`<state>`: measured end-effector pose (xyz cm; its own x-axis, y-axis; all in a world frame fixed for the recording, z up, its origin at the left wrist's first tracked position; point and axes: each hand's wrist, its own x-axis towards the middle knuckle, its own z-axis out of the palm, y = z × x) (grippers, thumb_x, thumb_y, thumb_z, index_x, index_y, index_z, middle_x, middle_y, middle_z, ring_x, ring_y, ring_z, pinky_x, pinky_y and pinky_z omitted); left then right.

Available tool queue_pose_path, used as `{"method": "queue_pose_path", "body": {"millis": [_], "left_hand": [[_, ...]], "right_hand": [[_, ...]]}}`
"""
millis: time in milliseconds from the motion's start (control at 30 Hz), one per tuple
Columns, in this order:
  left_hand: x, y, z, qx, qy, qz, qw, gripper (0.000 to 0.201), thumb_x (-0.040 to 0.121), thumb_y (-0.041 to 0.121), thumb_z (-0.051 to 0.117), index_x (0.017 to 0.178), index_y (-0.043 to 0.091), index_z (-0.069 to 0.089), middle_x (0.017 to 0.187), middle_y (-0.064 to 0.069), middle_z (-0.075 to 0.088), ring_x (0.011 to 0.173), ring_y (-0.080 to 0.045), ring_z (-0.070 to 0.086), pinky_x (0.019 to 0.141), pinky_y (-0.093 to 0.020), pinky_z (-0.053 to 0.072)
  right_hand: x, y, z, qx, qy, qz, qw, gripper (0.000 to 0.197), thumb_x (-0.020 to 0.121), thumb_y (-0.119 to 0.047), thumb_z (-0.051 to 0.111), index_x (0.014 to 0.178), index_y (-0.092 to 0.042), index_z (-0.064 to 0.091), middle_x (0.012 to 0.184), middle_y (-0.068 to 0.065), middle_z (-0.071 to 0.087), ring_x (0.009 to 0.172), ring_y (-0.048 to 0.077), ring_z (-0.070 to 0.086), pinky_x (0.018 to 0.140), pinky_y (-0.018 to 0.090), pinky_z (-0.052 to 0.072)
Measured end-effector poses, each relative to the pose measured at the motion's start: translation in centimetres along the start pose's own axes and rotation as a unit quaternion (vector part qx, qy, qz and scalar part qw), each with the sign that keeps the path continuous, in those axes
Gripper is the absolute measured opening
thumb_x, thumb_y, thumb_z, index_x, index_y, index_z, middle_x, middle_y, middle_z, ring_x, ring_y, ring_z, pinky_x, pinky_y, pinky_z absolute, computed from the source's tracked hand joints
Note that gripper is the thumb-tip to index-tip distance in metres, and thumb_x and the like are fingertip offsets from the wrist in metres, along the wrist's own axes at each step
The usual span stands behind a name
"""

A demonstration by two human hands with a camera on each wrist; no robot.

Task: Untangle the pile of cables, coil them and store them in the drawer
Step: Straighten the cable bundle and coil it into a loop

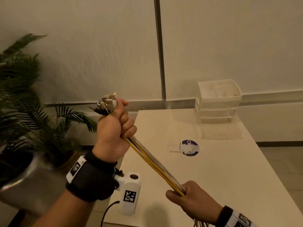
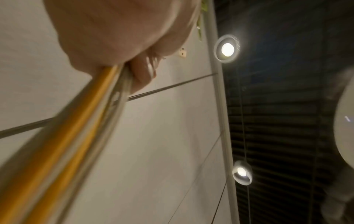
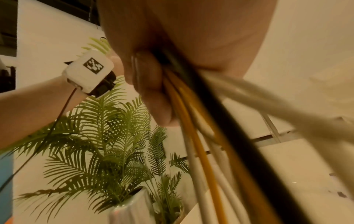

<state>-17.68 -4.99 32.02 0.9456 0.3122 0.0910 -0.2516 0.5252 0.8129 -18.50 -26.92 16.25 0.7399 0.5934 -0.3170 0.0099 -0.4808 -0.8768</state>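
A person draws a bundle of yellow, white and black cables (image 1: pixel 154 163) taut above a pale cream table (image 1: pixel 229 169). The left hand (image 1: pixel 114 128), raised over the table's left edge, is a tight fist around the bundle's upper end, with a cluster of metal and white plastic connector plugs (image 1: pixel 108 102) sticking out of its top. The right hand (image 1: pixel 190 199), lower and over the table's near edge, is curled round the same strands further down; loose tails hang from it past the near edge, as the right wrist view (image 3: pixel 201 151) confirms. The left wrist view, blurred, shows the fingers (image 2: pixel 141 75) wrapped on the yellow and pale strands (image 2: pixel 80 121).

By the look of it the untangling is largely done and the strands are being straightened with plugs aligned; coiling has not begun. The next move probably calls for looping the length round one hand while the other feeds it, keeping tension even so the strands stay together, then carrying it to the drawers.

At the table's far right corner stands a translucent white plastic drawer unit (image 1: pixel 218 102); whether any drawer is open cannot be told. A round purple sticker under clear tape (image 1: pixel 190 147) marks the table's middle. Left of the table grows a green fern-like potted plant (image 1: pixel 24 95) in a silvery pot; behind are off-white wall panels split by a grey metal post (image 1: pixel 159 49).
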Motion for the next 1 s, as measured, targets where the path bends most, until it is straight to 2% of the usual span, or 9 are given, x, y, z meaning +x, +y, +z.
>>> {"method": "queue_pose_path", "body": {"millis": [167, 333, 467, 533, 633, 733, 867, 933, 1000], "left_hand": [[2.0, 1.6, -0.5, 0.026, 0.017, 0.018, 0.999, 0.027, 0.099, 0.035, 0.043, 0.077, 0.022, 0.051, 0.044, 0.008, 0.021, 0.032, -0.004, 0.017, 0.030, -0.017, 0.017], [4.4, 3.9, -2.6, 0.039, 0.051, 0.042, 0.997, 0.031, 0.102, 0.035, 0.037, 0.074, 0.023, 0.045, 0.040, 0.005, 0.020, 0.031, -0.003, 0.017, 0.029, -0.016, 0.016], [5.1, 7.2, -4.0, 0.065, 0.026, 0.083, 0.994, 0.038, 0.105, 0.029, 0.029, 0.070, 0.023, 0.040, 0.052, 0.003, 0.012, 0.030, -0.006, 0.021, 0.027, -0.015, 0.022], [5.1, 7.3, -4.8, 0.107, 0.053, 0.077, 0.990, 0.038, 0.104, 0.024, 0.031, 0.067, 0.024, 0.039, 0.054, 0.003, 0.013, 0.034, -0.007, 0.018, 0.029, -0.016, 0.022], [4.5, 6.7, -4.1, 0.103, 0.006, 0.094, 0.990, 0.024, 0.094, 0.034, 0.048, 0.072, 0.025, 0.048, 0.043, 0.006, 0.021, 0.032, -0.005, 0.016, 0.028, -0.014, 0.019], [2.8, 5.3, -2.8, 0.116, -0.007, 0.073, 0.991, 0.023, 0.088, 0.042, 0.047, 0.074, 0.024, 0.048, 0.041, 0.008, 0.022, 0.037, -0.007, 0.006, 0.030, -0.016, 0.013], [2.8, 4.6, -3.6, 0.161, 0.041, 0.083, 0.983, 0.023, 0.095, 0.034, 0.044, 0.076, 0.023, 0.049, 0.043, 0.009, 0.023, 0.033, -0.002, 0.013, 0.035, -0.015, 0.010], [3.0, 4.7, -4.6, 0.159, 0.073, 0.068, 0.982, 0.028, 0.100, 0.031, 0.041, 0.075, 0.022, 0.050, 0.043, 0.010, 0.023, 0.037, -0.006, 0.007, 0.035, -0.014, 0.011], [2.7, 5.1, -5.1, 0.138, 0.073, 0.052, 0.986, 0.029, 0.100, 0.031, 0.040, 0.075, 0.022, 0.052, 0.044, 0.010, 0.023, 0.039, -0.007, 0.006, 0.033, -0.014, 0.012]], "right_hand": [[0.6, 1.4, -0.1, 0.000, 0.028, 0.002, 1.000, 0.051, 0.082, -0.046, 0.067, 0.052, -0.020, 0.035, 0.046, -0.008, 0.029, 0.043, 0.008, 0.028, 0.054, 0.027, 0.026], [2.5, 3.7, -1.6, 0.026, -0.011, 0.021, 0.999, 0.047, 0.082, -0.045, 0.068, 0.054, -0.021, 0.038, 0.045, -0.002, 0.039, 0.038, 0.014, 0.036, 0.045, 0.024, 0.035], [1.3, 7.4, -1.3, -0.009, 0.006, 0.052, 0.999, 0.057, 0.087, -0.045, 0.063, 0.046, -0.021, 0.030, 0.038, -0.011, 0.028, 0.036, 0.008, 0.025, 0.050, 0.027, 0.024], [1.1, 7.9, -1.3, 0.004, 0.010, 0.045, 0.999, 0.057, 0.087, -0.040, 0.062, 0.046, -0.021, 0.029, 0.038, -0.011, 0.026, 0.038, 0.009, 0.023, 0.049, 0.028, 0.021], [0.5, 8.7, -1.6, -0.029, 0.008, 0.031, 0.999, 0.054, 0.086, -0.039, 0.062, 0.046, -0.019, 0.032, 0.040, -0.009, 0.029, 0.040, 0.009, 0.025, 0.051, 0.029, 0.021], [-0.2, 9.7, -3.2, -0.045, -0.003, 0.050, 0.998, 0.046, 0.088, -0.042, 0.061, 0.056, -0.015, 0.041, 0.046, -0.007, 0.034, 0.045, 0.006, 0.030, 0.055, 0.027, 0.023], [-1.4, 8.3, -4.9, -0.020, -0.027, 0.077, 0.996, 0.047, 0.083, -0.044, 0.066, 0.058, -0.017, 0.037, 0.048, -0.007, 0.030, 0.047, 0.007, 0.031, 0.054, 0.025, 0.022], [-1.7, 7.4, -5.2, -0.029, -0.052, 0.086, 0.994, 0.047, 0.083, -0.041, 0.067, 0.055, -0.017, 0.037, 0.048, -0.008, 0.030, 0.052, 0.008, 0.036, 0.056, 0.024, 0.022], [-0.7, 8.2, -5.3, -0.053, -0.070, 0.098, 0.991, 0.043, 0.079, -0.041, 0.074, 0.051, -0.020, 0.048, 0.052, -0.009, 0.041, 0.074, 0.018, 0.058, 0.060, 0.021, 0.032]]}}
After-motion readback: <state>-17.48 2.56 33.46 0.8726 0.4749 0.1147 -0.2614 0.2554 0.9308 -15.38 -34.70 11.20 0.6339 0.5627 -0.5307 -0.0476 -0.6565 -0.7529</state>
